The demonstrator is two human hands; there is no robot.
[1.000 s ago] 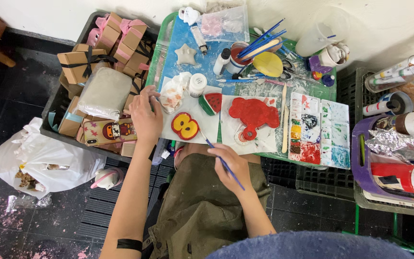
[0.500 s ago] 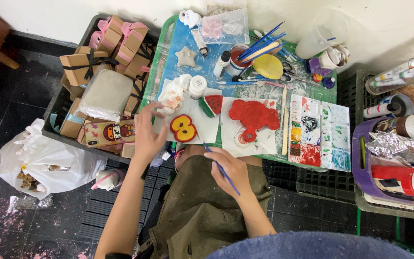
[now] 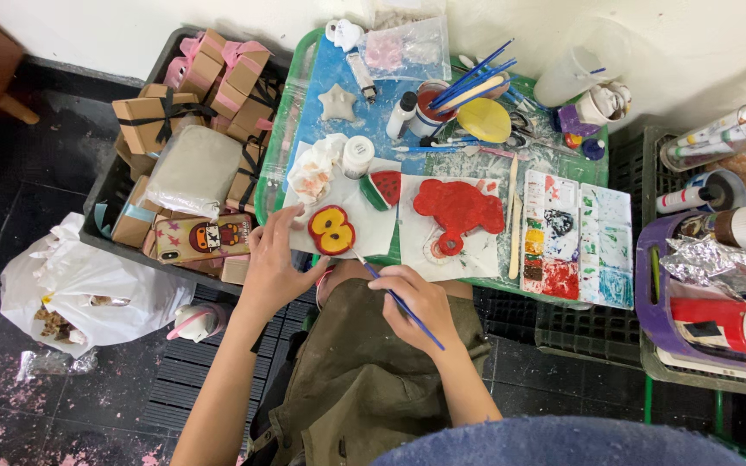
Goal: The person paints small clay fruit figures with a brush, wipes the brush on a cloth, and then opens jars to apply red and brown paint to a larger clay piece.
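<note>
A blue-topped green tray table [image 3: 304, 95] carries white paper sheets [image 3: 373, 226], a paint palette [image 3: 577, 237] and brushes [image 3: 475, 79].

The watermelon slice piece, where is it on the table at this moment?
In the head view, the watermelon slice piece lies near the table's middle, between the red and yellow piece at the left hand and the big red figure.

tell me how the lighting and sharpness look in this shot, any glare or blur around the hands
Head view: light is even and soft, with only faint shadows under the left hand and right hand; both hands and the blue paintbrush look sharp, with no motion blur; mild glare shows on the crumpled foil at right; the blue-grey shape along the bottom edge is too close and out of focus.
</note>
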